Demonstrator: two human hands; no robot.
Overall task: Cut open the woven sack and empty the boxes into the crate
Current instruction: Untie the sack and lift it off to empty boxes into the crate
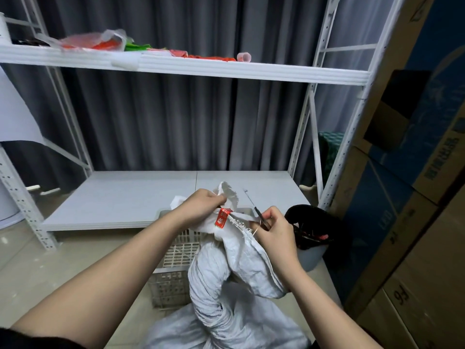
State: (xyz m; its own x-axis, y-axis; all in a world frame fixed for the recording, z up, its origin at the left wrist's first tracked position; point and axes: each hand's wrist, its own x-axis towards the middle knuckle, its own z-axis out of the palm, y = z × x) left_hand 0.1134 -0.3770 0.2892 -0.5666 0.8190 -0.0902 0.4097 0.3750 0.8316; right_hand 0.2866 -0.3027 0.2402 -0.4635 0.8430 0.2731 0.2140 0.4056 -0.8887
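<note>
Both hands are mid-cut: your left hand (201, 204) pinches the woven sack (236, 268) neck by its red tag (221, 217), your right hand (274, 229) grips scissors (258, 212) at the frayed edge; next, finish cutting over the crate (176, 250).

White woven sack (221, 280) stood twisted upright on floor, neck bunched, red tag (222, 217) near top, frayed cut edge. White slotted crate (176, 258) sat just behind it.
</note>
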